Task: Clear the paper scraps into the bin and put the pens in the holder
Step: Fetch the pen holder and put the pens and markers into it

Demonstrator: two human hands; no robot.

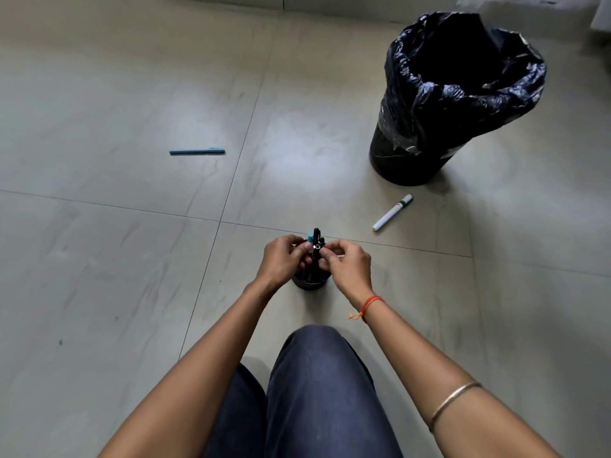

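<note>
Head view: our left hand (pixel 281 261) and right hand (pixel 347 267) pinch pens (pixel 316 235) in the holder (pixel 309 285); a sideways pull could tip it.

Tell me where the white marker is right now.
In the head view, the white marker lies on the floor on the right side, just in front of the black bin and beyond the pen holder, to its right.
</note>
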